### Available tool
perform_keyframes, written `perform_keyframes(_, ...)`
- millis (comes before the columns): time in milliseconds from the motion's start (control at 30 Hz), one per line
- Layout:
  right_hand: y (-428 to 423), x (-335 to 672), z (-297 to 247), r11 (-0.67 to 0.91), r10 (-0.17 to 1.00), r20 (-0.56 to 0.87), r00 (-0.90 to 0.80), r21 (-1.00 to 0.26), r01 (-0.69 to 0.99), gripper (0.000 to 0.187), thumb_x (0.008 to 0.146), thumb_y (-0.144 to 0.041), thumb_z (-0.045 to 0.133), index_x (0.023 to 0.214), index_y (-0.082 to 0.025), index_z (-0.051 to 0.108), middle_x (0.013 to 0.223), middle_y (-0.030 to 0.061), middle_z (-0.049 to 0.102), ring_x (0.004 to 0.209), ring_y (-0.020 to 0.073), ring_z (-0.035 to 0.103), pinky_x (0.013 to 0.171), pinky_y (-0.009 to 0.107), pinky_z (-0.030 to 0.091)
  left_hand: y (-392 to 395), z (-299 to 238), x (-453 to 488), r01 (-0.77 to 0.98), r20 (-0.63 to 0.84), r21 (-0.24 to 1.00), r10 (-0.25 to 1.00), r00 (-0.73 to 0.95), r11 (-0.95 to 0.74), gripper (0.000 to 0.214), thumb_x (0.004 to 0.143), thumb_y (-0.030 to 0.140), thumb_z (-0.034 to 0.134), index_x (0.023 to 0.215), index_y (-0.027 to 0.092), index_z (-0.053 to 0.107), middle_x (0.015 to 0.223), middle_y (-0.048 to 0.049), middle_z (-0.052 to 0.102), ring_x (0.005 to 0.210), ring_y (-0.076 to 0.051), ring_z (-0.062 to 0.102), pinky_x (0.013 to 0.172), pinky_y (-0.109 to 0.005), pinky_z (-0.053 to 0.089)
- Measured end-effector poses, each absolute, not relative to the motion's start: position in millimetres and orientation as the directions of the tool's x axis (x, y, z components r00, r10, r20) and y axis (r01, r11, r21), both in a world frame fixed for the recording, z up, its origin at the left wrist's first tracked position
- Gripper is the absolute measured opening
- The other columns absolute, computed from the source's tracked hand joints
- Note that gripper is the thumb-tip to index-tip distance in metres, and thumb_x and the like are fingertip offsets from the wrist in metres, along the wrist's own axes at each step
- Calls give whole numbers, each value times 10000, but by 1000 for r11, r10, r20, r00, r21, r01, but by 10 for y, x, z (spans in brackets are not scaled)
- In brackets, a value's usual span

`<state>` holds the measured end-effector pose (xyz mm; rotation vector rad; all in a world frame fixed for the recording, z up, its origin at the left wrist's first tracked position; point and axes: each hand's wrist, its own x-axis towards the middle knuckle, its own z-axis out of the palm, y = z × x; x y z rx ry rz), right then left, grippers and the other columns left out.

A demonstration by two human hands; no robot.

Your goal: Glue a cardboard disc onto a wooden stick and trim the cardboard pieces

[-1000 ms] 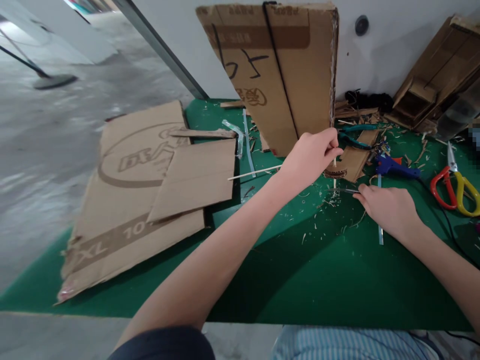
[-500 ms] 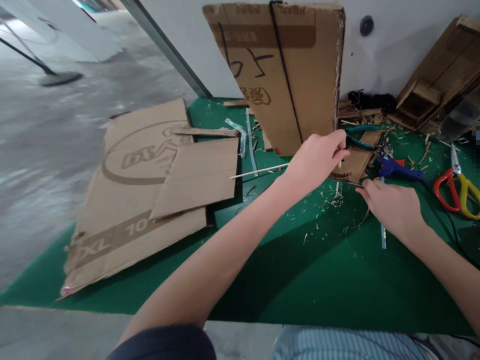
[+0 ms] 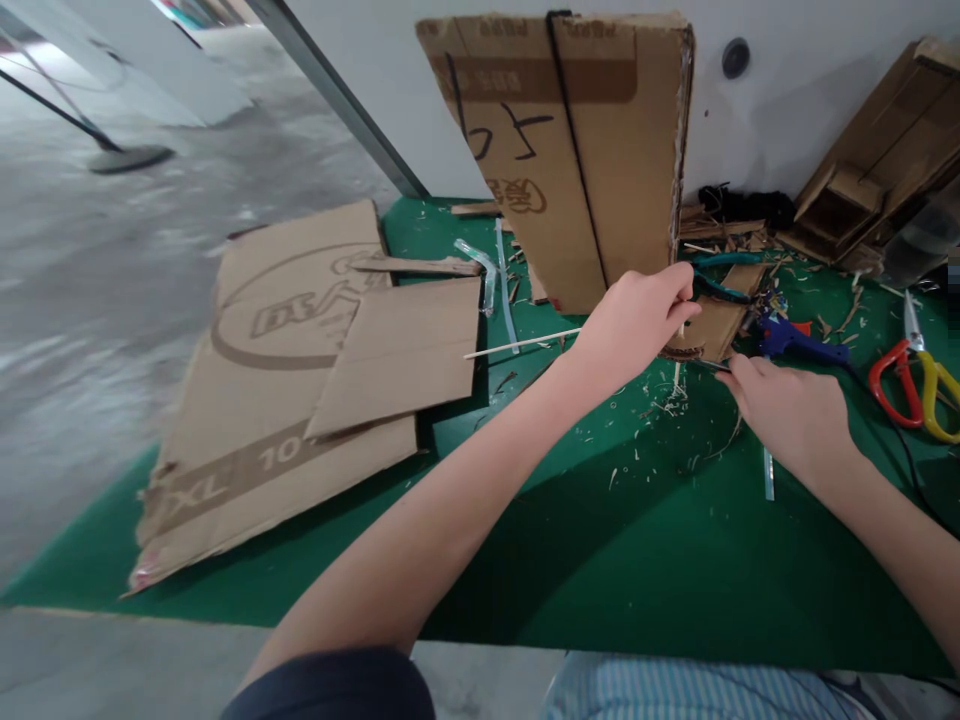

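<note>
My left hand (image 3: 637, 315) is closed in a pinch on a thin pale stick (image 3: 682, 328), whose short end shows under the fingertips. Just below it is a small piece of corrugated cardboard (image 3: 684, 352) with a dark ragged edge. My right hand (image 3: 791, 405) is closed around a slim grey metal tool (image 3: 714, 365); its tip points left at the cardboard's lower edge, and the fingers cover the rest. A longer wooden skewer (image 3: 521, 344) extends left from behind my left wrist.
A tall cardboard panel (image 3: 630, 150) stands at the back. Large cardboard sheets (image 3: 300, 300) lie left. Teal-handled pliers (image 3: 724, 293), a blue glue gun (image 3: 802, 342) and red-and-yellow scissors (image 3: 904, 380) lie right. Scraps litter the green table (image 3: 570, 560).
The whole view has shifted slightly. Both hands keep nearly the same place and grip, with the right hand and its tool a touch further right.
</note>
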<state>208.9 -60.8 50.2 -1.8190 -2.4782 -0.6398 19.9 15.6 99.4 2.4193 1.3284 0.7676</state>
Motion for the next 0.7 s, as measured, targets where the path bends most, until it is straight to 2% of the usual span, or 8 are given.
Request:
perform_keyframes(67,-587,2089,492,241,920,231,-317,307,921,454,1008,-417,241,848,-175,591,677,35,644,453,102,495,473,285,92,164,986,194,694,320,473,840,439,-543,48,895,202,542,853,193,562,694,4,610,635,-134,570,624,-270,395)
perform_keyframes(267,-671,2114,410,294,945,57,-322,282,913,412,1012,-380,239,972,-186,601,674,43,667,438,119,525,477,271,117,189,968,163,687,337,468,831,443,-556,104,895,210,554,797,191,527,679,13,606,591,-114,548,578,-253,364)
perform_keyframes(500,-608,2097,470,258,927,193,-321,291,921,451,1012,-404,233,828,-188,583,675,43,656,493,133,547,478,272,93,189,962,180,684,337,478,835,436,-550,105,890,193,553,795,191,510,698,14,626,625,-113,567,595,-245,371)
perform_keyframes(700,-677,2111,459,294,943,65,-326,292,910,374,1003,-381,286,963,-202,613,650,24,663,456,133,536,475,276,112,177,971,155,632,358,507,810,465,-586,75,878,188,505,813,197,541,735,1,648,676,-119,598,624,-244,408)
